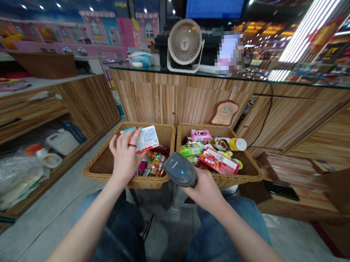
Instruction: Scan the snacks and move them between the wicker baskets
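My left hand grips a flat white-and-blue snack box with a red edge and a barcode near its corner. It is over the left wicker basket, where packaged snacks lie beneath. In my right hand is a dark grey barcode scanner with a small blue light glowing on top. The scanner is in front of the gap between the two baskets. The right wicker basket holds a red box, a pink box, a green box and a white-capped canister.
A wooden counter stands behind the baskets, bearing a fan and a monitor. A toast-shaped board hangs on its front. At right, a phone lies on a cardboard box. Shelves with bottles are at left.
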A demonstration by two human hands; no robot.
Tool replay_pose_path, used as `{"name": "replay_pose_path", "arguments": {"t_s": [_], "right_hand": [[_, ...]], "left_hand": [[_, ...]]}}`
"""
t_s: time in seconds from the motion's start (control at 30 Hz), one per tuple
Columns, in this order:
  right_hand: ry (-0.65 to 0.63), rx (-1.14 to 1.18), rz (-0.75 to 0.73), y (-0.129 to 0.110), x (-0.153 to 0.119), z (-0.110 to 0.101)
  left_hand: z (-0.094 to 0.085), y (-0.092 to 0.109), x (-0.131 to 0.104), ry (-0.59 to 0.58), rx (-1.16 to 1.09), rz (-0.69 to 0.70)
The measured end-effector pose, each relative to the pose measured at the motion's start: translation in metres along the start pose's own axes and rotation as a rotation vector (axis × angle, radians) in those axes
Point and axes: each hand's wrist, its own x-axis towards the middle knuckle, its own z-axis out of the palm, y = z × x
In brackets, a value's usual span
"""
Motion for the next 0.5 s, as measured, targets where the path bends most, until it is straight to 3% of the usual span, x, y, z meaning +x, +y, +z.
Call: {"name": "replay_pose_path", "arguments": {"t_s": [0.5], "right_hand": [[0.022, 0.001, -0.018, 0.0006, 0.0009, -0.0002]], "left_hand": [[0.0022, -0.0021, -0.0013, -0.018, -0.058, -0.01]]}}
